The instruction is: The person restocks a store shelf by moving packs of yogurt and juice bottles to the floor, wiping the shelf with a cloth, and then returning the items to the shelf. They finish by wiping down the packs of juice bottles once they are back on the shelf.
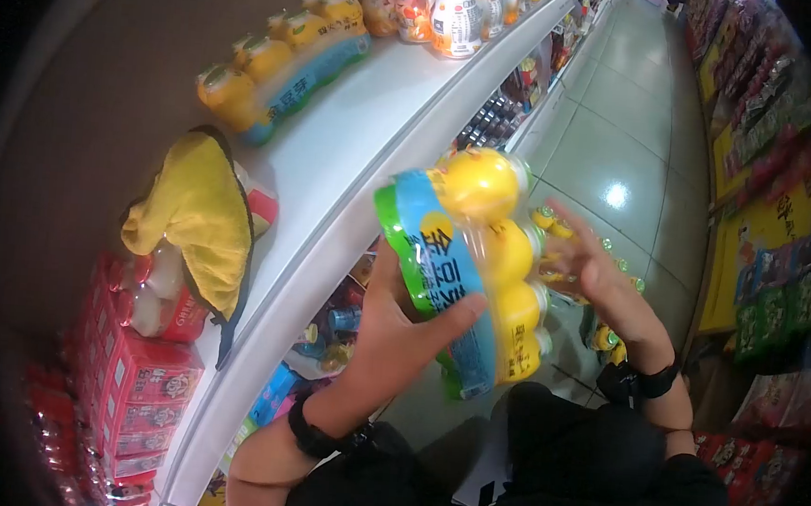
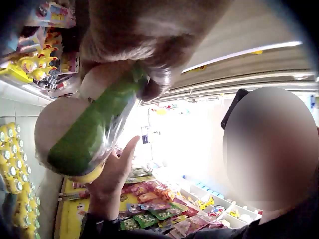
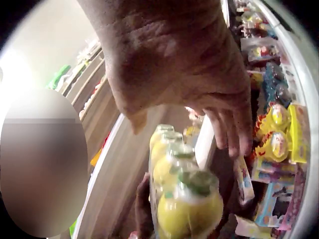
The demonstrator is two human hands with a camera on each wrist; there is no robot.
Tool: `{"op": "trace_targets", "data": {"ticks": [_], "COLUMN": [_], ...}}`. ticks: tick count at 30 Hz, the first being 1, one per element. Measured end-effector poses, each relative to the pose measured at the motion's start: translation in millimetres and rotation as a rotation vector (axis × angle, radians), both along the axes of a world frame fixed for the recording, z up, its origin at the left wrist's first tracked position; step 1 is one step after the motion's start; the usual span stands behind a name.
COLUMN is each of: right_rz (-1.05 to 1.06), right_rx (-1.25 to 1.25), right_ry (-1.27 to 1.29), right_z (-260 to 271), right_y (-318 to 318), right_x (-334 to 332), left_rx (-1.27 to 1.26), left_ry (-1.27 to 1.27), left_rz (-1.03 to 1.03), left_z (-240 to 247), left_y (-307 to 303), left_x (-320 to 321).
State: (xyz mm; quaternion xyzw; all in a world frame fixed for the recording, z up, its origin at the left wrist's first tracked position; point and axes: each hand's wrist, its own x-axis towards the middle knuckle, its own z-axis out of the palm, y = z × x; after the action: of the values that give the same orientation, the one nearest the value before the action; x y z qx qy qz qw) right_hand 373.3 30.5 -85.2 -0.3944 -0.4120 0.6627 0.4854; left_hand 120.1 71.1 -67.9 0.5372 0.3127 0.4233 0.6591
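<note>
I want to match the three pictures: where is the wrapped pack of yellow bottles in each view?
Head: the pack of yellow bottles is at the centre, gripped by the left hand.
Left wrist: left of centre, seen from below.
Right wrist: bottom centre.
Shared landmark: the open right hand beside it.

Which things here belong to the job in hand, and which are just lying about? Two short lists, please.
In hand: pack of yellow bottles; left-hand grip holding it; right-hand grip open beside it.
Lying about: yellow cloth; red cartons; other bottle packs on the top shelf.
</note>
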Motion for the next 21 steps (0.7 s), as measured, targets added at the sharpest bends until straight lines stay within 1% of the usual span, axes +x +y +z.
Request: {"op": "trace_targets", "data": {"ticks": [1,3,4,5,7,8,9,11,12,13,15,16,17,19,20,21], "right_rz": [-0.001,0.111,0.046,0.052,-0.11,-0.207,-0.195,-0.375,-0.408,-0.442,-0.469,-0.442,-0.413,-0.383,-0.367,-0.351], "right_rx": [-0.001,0.158,0.224,0.224,0.353,0.473,0.495,0.741,0.891,1.04,1.231,1.262,1.289,1.198,1.269,1.34], "right_ry": [0.004,-0.307,-0.288,-0.285,-0.687,-0.743,-0.739,-0.645,-0.847,-1.052,-1.046,-1.148,-1.251,-1.432,-1.433,-1.432], "right_z": [-1,-1,1,3,14,16,21,34,44,60,103,116,127,144,144,141], "right_y": [-2,-3,2,3,7,5,10,18,26,41,70,88,105,137,161,185], "right_x": [-5,-27,-41,-45,-51,-54,-54,-54,-46,-39,-49,-53,-57,-75,-82,-87], "left_rx": [-0.001,0.019,0.075,0.074,0.22,0.286,0.301,0.862,0.808,0.808,0.839,0.802,0.801,0.997,1.083,1.084], "left_ry": [0.004,-0.018,0.024,0.026,0.005,-0.001,-0.001,0.386,0.438,0.432,0.567,0.645,0.638,0.744,0.818,0.807], "left_rz": [-0.001,0.078,0.105,0.111,0.092,0.101,0.121,0.118,0.17,0.181,0.254,0.236,0.236,0.262,0.289,0.284], "left_z": [-1,-3,-7,-8,-9,-9,-4,6,4,6,12,11,9,2,6,4], "left_y": [0,-1,-4,-8,-12,-14,-7,5,8,9,12,10,10,12,14,17], "left_x": [2,5,7,9,8,7,2,-12,-17,-20,-26,-28,-29,-28,-28,-31]}}
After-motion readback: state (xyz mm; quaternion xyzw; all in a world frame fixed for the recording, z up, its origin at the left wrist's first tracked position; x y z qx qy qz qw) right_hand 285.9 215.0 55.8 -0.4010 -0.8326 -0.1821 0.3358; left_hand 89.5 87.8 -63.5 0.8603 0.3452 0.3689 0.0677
